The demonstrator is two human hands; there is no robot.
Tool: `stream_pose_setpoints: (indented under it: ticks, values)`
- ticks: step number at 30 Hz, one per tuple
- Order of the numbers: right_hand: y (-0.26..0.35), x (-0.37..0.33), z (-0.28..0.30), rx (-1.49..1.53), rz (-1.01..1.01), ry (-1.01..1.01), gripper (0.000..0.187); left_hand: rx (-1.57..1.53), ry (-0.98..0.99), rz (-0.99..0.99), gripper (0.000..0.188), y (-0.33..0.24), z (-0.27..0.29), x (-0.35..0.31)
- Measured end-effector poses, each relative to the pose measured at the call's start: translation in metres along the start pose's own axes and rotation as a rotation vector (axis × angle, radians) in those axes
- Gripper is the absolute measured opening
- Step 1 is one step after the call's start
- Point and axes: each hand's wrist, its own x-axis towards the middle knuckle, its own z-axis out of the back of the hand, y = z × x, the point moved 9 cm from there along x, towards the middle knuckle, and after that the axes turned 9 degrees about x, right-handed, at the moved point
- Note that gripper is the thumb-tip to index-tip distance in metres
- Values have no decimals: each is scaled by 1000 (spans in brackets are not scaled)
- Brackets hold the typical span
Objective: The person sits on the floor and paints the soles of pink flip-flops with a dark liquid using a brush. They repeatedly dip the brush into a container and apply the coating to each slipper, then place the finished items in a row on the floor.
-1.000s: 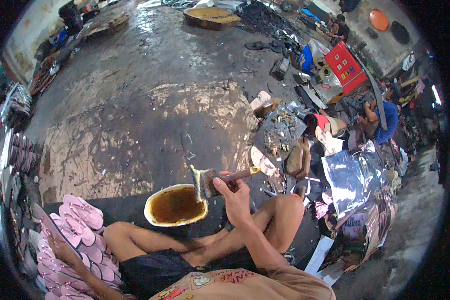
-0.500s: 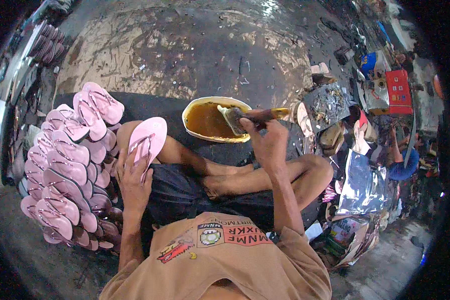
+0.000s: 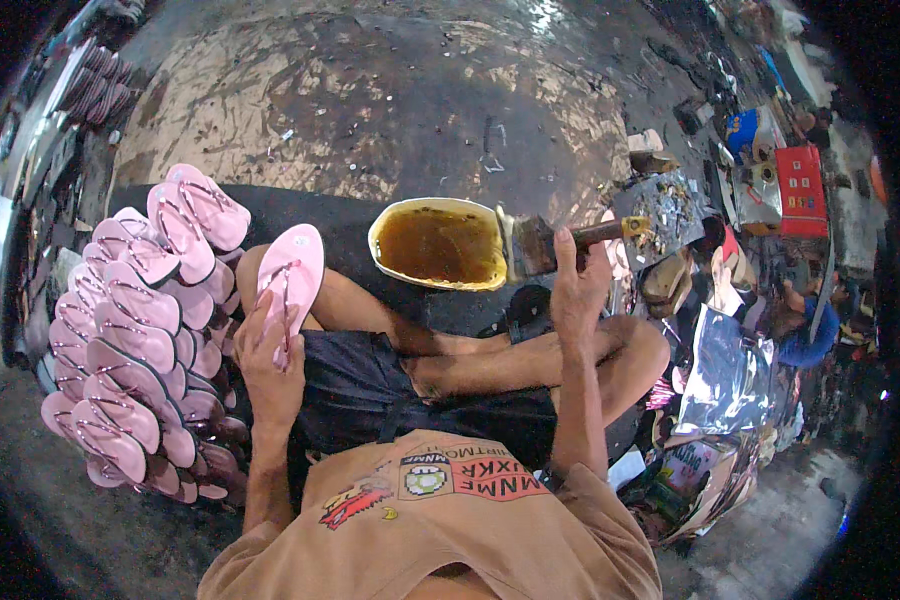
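Note:
In my left hand [image 3: 270, 365] is a pink flip-flop [image 3: 295, 262] with dark, shiny straps, held by one end with its sole lying along my thigh. The fingers wrap around the strap end. My right hand [image 3: 582, 285] grips a broad paintbrush [image 3: 540, 246] by its dark handle, whose far end is yellow. Its pale bristles are at the right rim of a white-edged tub [image 3: 373, 250] holding amber-brown liquid [image 3: 438, 246]. Whether the bristles touch the rim I cannot tell.
Left of me rises a large heap of pink flip-flops [image 3: 120, 380]. On the right lie a silvery sheet [image 3: 727, 370], a red box [image 3: 801, 190], a metal can [image 3: 757, 190] and shoe-like scraps [image 3: 667, 278]. Stained brown sheeting [image 3: 270, 100] covers the floor ahead.
My right hand has moved right with the brush, whose bristles went from over the liquid to the tub's right rim. The flip-flop in my left hand has shifted slightly left.

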Motion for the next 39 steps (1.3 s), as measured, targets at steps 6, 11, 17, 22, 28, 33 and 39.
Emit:
stream_pose_setpoints:
  ticks: [6, 11, 17, 22, 28, 33, 39]
  values:
    - [-19, -17, 16, -283, -86, 162, 31, -1090, 122, 447, 41, 16, -42, 15]
    - [-18, -2, 16, -331, -168, 194, 35, -1728, 327, 485, 47, -42, -74, 29]
    - [1, 11, 36, -206, -152, 22, 39, -1804, 324, 526, 45, -51, -88, 30]
    - [-20, -20, 13, -124, -365, 438, 35, -1758, 260, 459, 47, -40, -95, 31]
    - [21, 14, 31, 948, -580, 140, 29, -1809, 303, 510, 47, -11, -133, 69]
    - [4, 27, 27, 1082, -630, 112, 29, -1858, 292, 474, 49, -26, -147, 63]
    - [24, 26, 14, 886, -479, 81, 34, -2001, 340, 478, 50, -67, -71, 49]
